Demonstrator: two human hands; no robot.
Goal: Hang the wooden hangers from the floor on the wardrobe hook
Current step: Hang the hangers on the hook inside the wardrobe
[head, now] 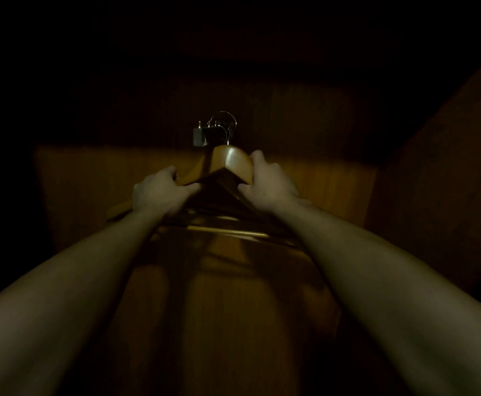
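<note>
Inside a dim wardrobe, a bunch of wooden hangers [229, 162] is held up in front of me, their metal wire hooks gathered at the metal wardrobe hook [202, 135] on the back panel. My left hand [162, 192] grips the left shoulders of the hangers. My right hand [270, 185] grips the right shoulders. The hangers' lower bars [228, 230] show between my forearms. Whether the wire hooks rest on the wardrobe hook is too dark to tell.
The wooden back panel [319, 178] of the wardrobe fills the view. A wooden side wall [448, 181] rises on the right. The upper part and the left side are in deep shadow.
</note>
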